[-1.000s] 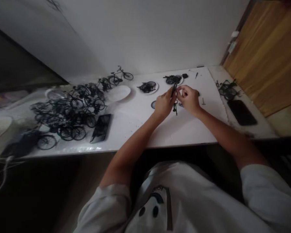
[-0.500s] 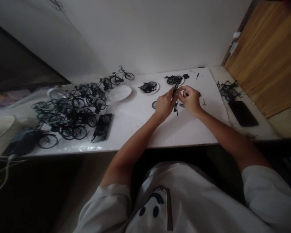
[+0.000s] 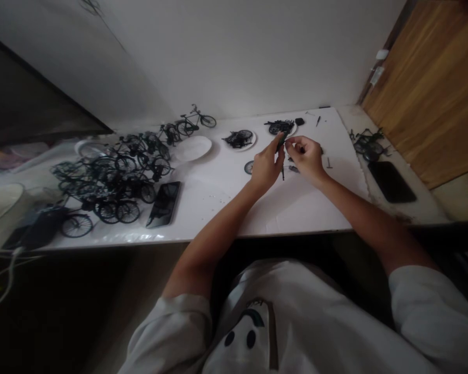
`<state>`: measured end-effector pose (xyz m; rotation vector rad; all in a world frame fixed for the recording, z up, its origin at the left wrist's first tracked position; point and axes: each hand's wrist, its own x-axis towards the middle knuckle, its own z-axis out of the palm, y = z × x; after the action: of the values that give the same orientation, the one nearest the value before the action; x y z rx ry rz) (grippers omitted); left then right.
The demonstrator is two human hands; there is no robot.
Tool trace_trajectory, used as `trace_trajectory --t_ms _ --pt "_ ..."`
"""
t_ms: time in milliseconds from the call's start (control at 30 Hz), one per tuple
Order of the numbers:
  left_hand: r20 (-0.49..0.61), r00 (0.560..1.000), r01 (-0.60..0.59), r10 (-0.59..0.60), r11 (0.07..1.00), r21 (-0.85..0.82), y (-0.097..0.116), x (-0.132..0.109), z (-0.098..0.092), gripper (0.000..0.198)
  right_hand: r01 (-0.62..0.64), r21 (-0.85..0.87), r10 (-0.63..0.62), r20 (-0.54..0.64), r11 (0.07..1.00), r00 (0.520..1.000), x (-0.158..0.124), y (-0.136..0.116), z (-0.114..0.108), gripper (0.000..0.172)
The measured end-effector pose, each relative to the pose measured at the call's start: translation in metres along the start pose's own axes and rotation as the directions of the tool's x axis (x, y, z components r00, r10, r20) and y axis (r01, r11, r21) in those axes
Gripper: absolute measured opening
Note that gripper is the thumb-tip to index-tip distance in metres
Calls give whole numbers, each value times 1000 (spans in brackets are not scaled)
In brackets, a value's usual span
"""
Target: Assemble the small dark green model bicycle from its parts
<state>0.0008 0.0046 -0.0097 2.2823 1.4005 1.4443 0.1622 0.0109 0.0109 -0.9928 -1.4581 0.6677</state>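
My left hand [image 3: 265, 163] is closed around a dark green model bicycle frame [image 3: 283, 140], held above the white board. A thin end of that frame sticks out below the fingers. Close beside it, my right hand [image 3: 304, 157] has its thumb and forefinger pinched together against the frame's side; whatever small piece lies between those fingertips is hidden. A small spoked wheel [image 3: 248, 167] lies on the board just left of my left hand. Dark small parts lie partly covered beneath my right hand.
Many assembled model bicycles [image 3: 113, 176] crowd the left side, near a phone [image 3: 164, 204] and a white plate [image 3: 194, 149]. Two plates of dark parts [image 3: 238, 139] [image 3: 280, 128] sit behind my hands. A T-shaped tool [image 3: 329, 163] and another phone [image 3: 391, 182] lie to the right.
The frame has turned in my left hand, so its lower end now shows as a narrow rod. Both hands stay almost in the same place.
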Motion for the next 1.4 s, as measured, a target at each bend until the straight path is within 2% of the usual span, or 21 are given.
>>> trace_trajectory --t_ms 233,400,500,633,833,1000,1067,1167,1267,1400 --pt "9 999 -36 36 999 -3 1 1 -1 46 -158 135 151 63 978 987 3 5 0 43" --pt "27 999 -19 19 1000 17 5 1 -4 47 -141 131 134 55 981 989 4 10 1 42" --pt "39 999 -3 2 1000 22 6 1 -4 47 -176 137 170 58 975 984 5 13 2 43" --pt "41 999 -11 10 1000 24 5 2 -4 47 -244 157 236 71 957 969 5 12 3 46" --pt "76 997 -3 0 999 34 7 1 -7 49 -357 278 328 148 892 933 3 5 2 50" --pt "80 997 -24 19 998 53 4 1 -6 50 -417 288 378 182 862 908 2 3 3 43" --pt "77 997 -21 17 998 60 3 2 -6 49 -348 225 328 123 910 937 2 2 3 37" --pt "56 998 -12 8 997 73 2 1 -5 47 -71 14 71 -13 997 997 0 -2 2 26" --pt "27 1000 -7 5 996 88 2 1 -6 49 154 -196 -162 -23 968 987 -2 -7 -2 16" --pt "2 1000 -1 1 995 103 2 -1 -5 52 218 -332 -225 20 918 974 -2 -9 -6 15"
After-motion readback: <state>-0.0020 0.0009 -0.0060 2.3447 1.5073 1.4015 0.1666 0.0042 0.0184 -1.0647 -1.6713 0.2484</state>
